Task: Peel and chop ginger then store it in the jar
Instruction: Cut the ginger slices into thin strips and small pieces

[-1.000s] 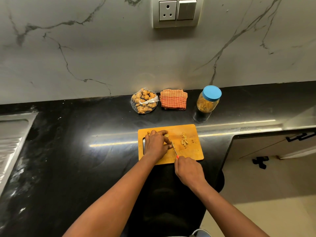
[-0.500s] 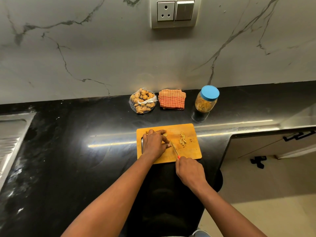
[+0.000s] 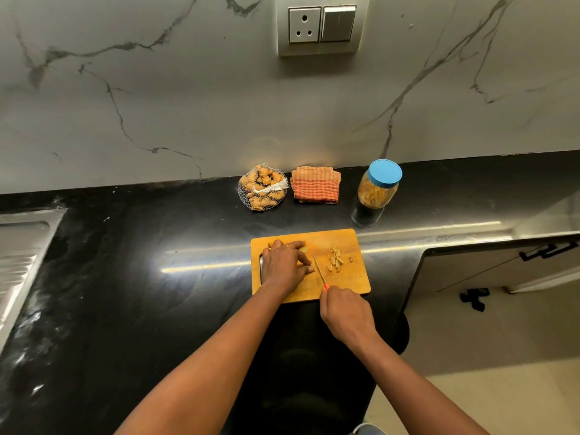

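A wooden cutting board (image 3: 351, 281) lies on the black counter. My left hand (image 3: 284, 266) presses down on a piece of ginger (image 3: 303, 248) on the board's left half; most of the piece is hidden under the fingers. My right hand (image 3: 346, 315) grips a small knife (image 3: 320, 271) with an orange handle, its blade on the board just right of my left fingertips. Chopped ginger strips (image 3: 335, 262) lie in a small pile to the right of the blade. The glass jar (image 3: 378, 185) with a blue lid stands behind the board, lid on, holding yellowish pieces.
A mesh bag of ginger (image 3: 263, 188) and a folded orange checked cloth (image 3: 315, 185) sit against the marble wall. A steel sink drainboard (image 3: 22, 246) is at the far left. The counter edge (image 3: 417, 262) drops off right of the board to cabinets and floor.
The knife blade has shifted slightly along the board beside my left fingertips. Both hands stay in about the same place on the board.
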The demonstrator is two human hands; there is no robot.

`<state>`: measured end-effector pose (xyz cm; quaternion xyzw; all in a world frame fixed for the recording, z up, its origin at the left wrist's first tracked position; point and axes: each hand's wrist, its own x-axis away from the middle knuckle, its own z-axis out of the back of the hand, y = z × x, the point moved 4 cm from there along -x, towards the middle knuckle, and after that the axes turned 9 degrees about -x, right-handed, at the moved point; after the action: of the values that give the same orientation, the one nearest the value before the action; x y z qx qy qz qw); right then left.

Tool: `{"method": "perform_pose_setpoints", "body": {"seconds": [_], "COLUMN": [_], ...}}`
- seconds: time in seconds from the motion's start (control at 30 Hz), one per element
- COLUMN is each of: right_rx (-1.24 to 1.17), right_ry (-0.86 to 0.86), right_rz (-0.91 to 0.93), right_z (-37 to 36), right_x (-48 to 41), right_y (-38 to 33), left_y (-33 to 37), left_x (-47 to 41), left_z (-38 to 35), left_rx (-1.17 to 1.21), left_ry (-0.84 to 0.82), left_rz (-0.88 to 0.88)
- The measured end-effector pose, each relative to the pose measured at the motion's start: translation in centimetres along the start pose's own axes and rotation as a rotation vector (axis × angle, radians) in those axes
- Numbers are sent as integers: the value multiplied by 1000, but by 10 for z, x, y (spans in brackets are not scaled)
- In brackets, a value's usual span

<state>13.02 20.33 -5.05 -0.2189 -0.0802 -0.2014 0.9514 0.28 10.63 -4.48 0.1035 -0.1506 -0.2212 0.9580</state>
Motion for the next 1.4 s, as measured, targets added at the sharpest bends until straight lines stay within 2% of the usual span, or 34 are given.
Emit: {"method": "perform_pose_setpoints", "body": {"seconds": [1.4], "right_rx": [111], "right_ry": [-53], "right_rz": [21], "right_z": [-5], "right_x": [1], "right_y": [-2], "left_y": [-1], "left_x": [-1], "left_z": [-3], "left_rx": [43], "left_ry": [-14], "left_rz": [27]}}
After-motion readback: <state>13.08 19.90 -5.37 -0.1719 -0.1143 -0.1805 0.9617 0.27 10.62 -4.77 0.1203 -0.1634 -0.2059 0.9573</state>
